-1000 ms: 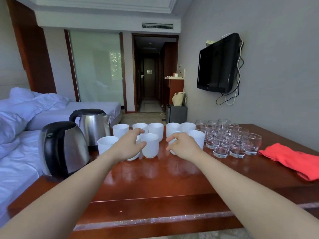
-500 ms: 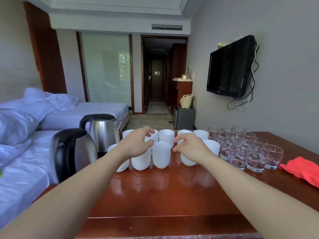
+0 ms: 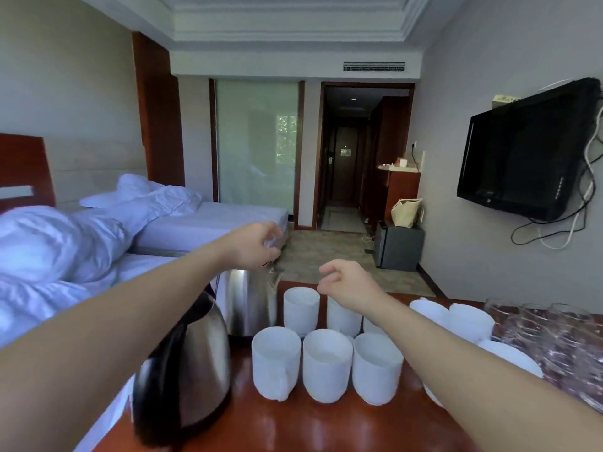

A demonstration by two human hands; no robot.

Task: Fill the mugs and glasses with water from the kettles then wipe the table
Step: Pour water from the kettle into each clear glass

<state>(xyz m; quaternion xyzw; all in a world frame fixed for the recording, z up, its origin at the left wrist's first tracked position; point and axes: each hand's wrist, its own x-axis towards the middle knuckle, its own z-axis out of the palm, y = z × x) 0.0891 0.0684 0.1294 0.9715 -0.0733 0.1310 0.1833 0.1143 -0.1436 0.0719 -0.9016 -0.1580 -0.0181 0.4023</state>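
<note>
The left hand (image 3: 253, 244) hangs in the air over the top of the far kettle (image 3: 251, 300), its fingers curled in. A pale blur sits between the fingertips, and I cannot tell whether they pinch something or whether that is only the bed (image 3: 208, 223) behind. The right hand (image 3: 347, 285) hovers above the white mugs (image 3: 327, 365), fingers loosely bent, holding nothing and touching nothing. Three of the mugs stand side by side in a front row on the red-brown worktop (image 3: 326, 425). Two more stand just behind at 12 o'clock, and others at 2 o'clock are partly hidden by the right forearm. The near kettle (image 3: 182, 370), steel with a black handle, stands at 9 o'clock of the front row, and the far kettle, also steel, at 11 o'clock. The glasses (image 3: 554, 334) cluster at 3 o'clock, blurred
</note>
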